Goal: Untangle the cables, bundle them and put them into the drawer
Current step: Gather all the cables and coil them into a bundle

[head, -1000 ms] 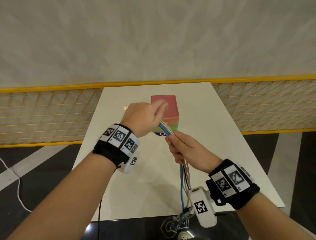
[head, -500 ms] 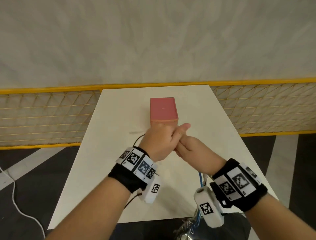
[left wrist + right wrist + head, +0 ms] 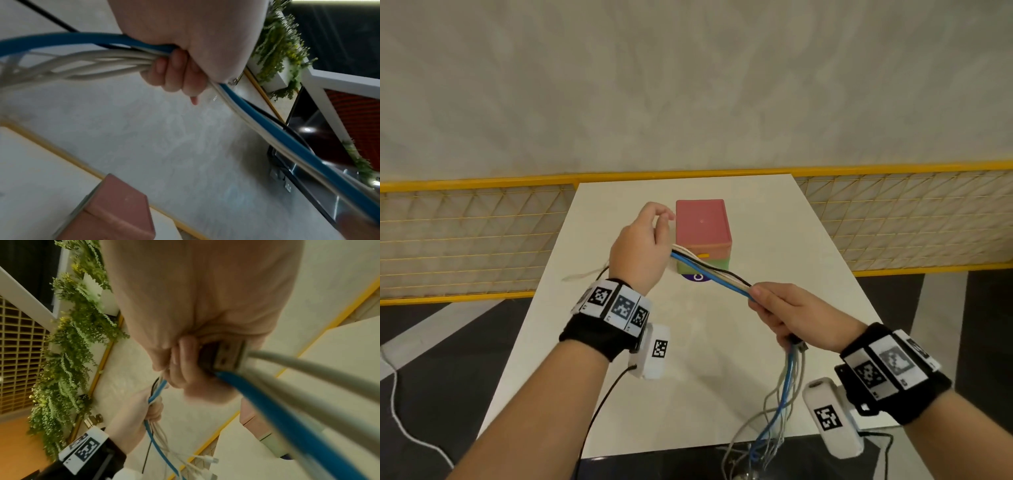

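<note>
A bundle of blue, white and black cables is stretched in the air between my two hands, above the white table. My left hand grips one end beside the small drawer box, which has a pink top, a green layer and a purple base. In the left wrist view its fingers curl round the cables. My right hand grips the bundle lower and nearer me. Loose cable ends hang from it past the table's front edge. The right wrist view shows a connector in that fist.
A yellow mesh fence runs behind and beside the table. One white cable end lies on the table left of my left wrist. A white cord lies on the dark floor at the left.
Half a second ago my hands were together in front of the box. They have moved apart, the left up and away, so the bundle is drawn out between them.
</note>
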### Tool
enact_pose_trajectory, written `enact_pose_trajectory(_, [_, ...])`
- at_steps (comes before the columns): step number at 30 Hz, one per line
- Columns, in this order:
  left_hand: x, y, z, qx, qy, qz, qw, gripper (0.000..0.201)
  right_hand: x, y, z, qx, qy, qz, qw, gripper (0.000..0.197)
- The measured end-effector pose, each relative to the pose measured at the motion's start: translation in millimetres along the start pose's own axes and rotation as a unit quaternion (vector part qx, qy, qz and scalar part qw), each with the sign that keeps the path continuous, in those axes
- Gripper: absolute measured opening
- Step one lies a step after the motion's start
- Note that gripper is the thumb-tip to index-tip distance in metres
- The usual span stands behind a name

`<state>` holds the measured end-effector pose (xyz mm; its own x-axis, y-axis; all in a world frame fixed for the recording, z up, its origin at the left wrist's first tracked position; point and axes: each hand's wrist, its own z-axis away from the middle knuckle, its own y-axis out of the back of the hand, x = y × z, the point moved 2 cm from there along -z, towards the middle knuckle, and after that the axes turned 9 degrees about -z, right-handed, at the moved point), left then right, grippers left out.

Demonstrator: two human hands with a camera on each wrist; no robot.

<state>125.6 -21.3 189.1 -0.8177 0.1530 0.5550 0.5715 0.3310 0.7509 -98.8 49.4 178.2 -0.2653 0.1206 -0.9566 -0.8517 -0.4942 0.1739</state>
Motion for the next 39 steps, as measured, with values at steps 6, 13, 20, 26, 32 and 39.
enact_pose_trajectory(6, [36,-16,23,-0.073,-0.14,0.019,0.987,0.033,-18,-14,-19,0.037,0.034,0.117,0.992,0.034])
enact_pose_trajectory(13, [49,-23,39,-0.128,-0.176,0.013,0.976,0.041,-32,-13,-33,-0.035,0.002,0.111,0.993,0.029])
enact_pose_trajectory(20, [14,-19,20,-0.108,-0.081,0.013,0.991,0.029,-26,-5,-26,-0.06,-0.037,0.087,0.994,0.032])
enact_pose_trajectory(26, [57,-15,29,-0.145,-0.215,0.032,0.965,0.046,-60,-4,-37,-0.057,0.004,0.217,0.975,0.035])
enact_pose_trajectory(32, [66,-3,16,-0.165,-0.218,-0.02,0.962,0.071,-101,27,-40,-0.086,0.017,0.303,0.949,0.015])
enact_pose_trajectory(39, [58,16,-4,-0.134,-0.172,0.078,0.973,0.047,-91,48,-46,-0.035,0.111,0.242,0.963,0.02])
